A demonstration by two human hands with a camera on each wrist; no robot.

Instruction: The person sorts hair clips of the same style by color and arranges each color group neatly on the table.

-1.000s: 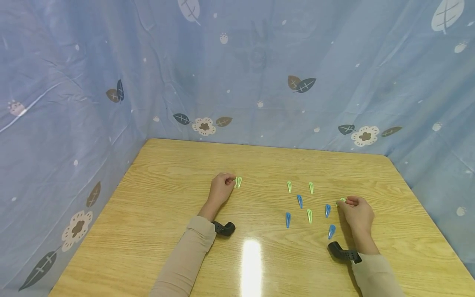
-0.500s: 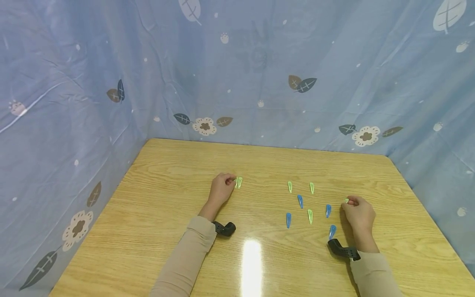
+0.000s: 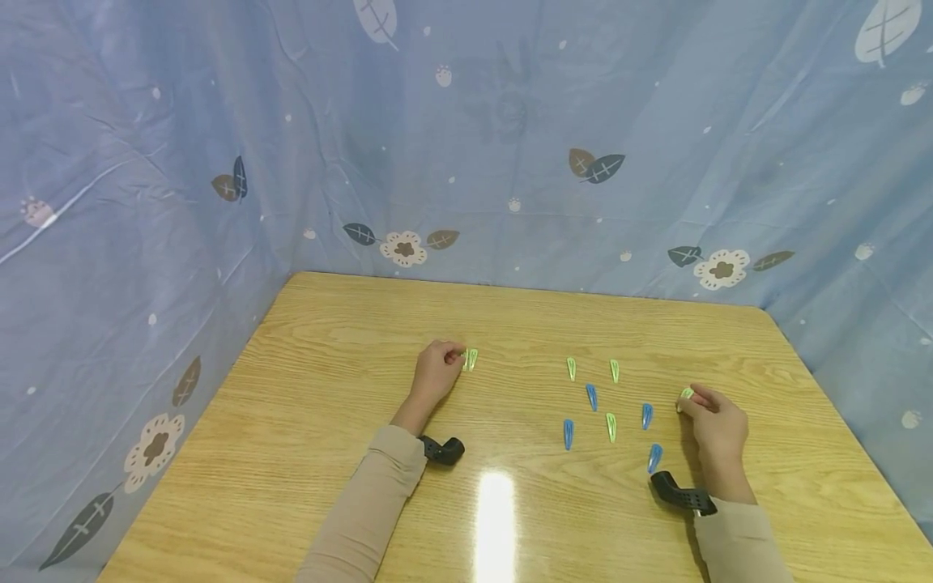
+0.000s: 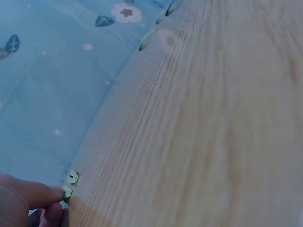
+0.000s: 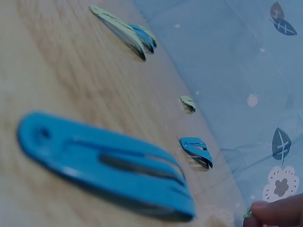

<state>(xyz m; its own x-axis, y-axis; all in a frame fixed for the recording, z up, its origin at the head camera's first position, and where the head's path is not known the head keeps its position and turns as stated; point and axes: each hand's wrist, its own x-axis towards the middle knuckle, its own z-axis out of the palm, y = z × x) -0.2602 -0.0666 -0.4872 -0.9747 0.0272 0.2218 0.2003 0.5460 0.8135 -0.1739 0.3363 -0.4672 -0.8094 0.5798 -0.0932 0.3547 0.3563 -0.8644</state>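
Observation:
My left hand [image 3: 436,374] is at the table's left middle, its thumb and fingers pinching a light green snap hair clip [image 4: 67,192]. Close beside that one lies a second green hair clip [image 3: 473,359]. On the right, my right hand [image 3: 719,423] holds another green hair clip [image 3: 685,397] between thumb and fingers. Just left of this hand are a blue hair clip [image 3: 647,416] and, nearer me, another blue clip [image 3: 655,457], which looms large in the right wrist view. Whether the right hand's clip touches the table cannot be told.
Between the hands lie more clips: a green clip [image 3: 572,368], a second green clip [image 3: 615,371], a third green clip [image 3: 611,427], a blue clip [image 3: 592,397] and another blue clip [image 3: 568,434]. A patterned blue curtain [image 3: 510,162] borders the wooden table [image 3: 328,340].
The right hand has shifted slightly right with its green hair clip, which has turned more upright in its fingers. The left hand has stayed in place at its clip.

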